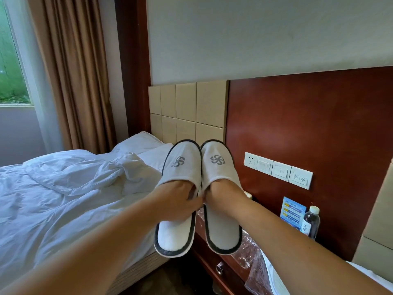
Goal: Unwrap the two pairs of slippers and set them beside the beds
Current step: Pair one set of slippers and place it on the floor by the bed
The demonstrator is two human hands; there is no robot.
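the left hand [178, 198] grips one white fluffy dark-edged slipper [180, 169] with fingers tucked inside its toe, the right hand [222, 193] grips the other white slipper [219, 169] the same way, heels hanging below the fingers.

- Slippers [182, 167] were white, with dark grey trim and grey swirl logos.
- Duvet [63, 188] was white.
- Headboard [187, 111] was beige squares.
- Panel [308, 124] was red-brown.
- Curtain [78, 71] was tan.
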